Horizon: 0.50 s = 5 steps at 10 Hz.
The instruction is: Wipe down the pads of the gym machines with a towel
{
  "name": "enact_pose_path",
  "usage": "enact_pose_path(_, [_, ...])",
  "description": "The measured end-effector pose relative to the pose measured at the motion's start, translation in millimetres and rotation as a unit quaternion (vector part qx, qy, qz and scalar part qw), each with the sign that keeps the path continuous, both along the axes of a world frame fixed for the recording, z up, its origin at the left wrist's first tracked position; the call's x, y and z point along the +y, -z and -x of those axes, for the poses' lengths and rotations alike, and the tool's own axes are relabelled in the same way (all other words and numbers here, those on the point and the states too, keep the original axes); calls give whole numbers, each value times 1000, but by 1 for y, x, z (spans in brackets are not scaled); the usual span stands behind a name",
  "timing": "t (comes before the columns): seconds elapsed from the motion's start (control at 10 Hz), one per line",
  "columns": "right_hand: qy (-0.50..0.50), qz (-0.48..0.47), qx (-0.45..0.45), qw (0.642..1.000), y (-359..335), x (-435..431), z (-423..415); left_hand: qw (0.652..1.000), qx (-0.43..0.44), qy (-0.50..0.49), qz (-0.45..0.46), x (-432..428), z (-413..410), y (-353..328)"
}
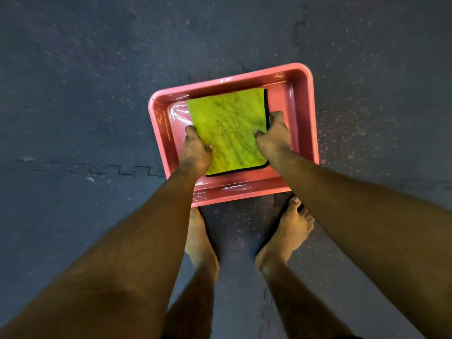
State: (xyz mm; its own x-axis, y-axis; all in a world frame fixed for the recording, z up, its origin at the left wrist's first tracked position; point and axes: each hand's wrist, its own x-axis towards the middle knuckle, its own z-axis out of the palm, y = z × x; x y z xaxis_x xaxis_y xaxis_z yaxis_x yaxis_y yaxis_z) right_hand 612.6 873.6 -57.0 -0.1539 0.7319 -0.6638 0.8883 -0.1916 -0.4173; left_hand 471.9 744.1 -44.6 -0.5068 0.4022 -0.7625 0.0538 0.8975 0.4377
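Green towel (227,128) lies in pink tub (303,77), left hand (197,152) and right hand (275,138) gripping its sides.

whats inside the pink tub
A folded green towel gripped at its sides by the left hand and right hand. It covers much of the pink tub, so anything beneath is hidden.
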Motion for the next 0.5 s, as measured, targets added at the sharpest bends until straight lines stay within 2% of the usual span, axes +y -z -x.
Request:
enact_pose_path(0.1, [6, -16, -67, 998, -1, -5, -4, 1000, 11, 12, -13, -6, -2, -2])
enact_pose_path(0.2, [-117, -200, -100, 968, -11, -29, -13, 956, 235, 173, -15, -14, -11, -13])
enact_pose_path(0.3, [-266, -201, -85, 939, -9, -46, -21, 918, 237, 319, 16, -20, -21, -19])
enact_pose_path(0.4, [-334, -73, -66, 937, -9, -50, -28, 917, 107, 381, 49, -30, -18, -18])
enact_pose_path(0.5, [-294, -20, -50, 954, -24, -42, -23, 939, 45, 338, 38, -26, -9, -32])
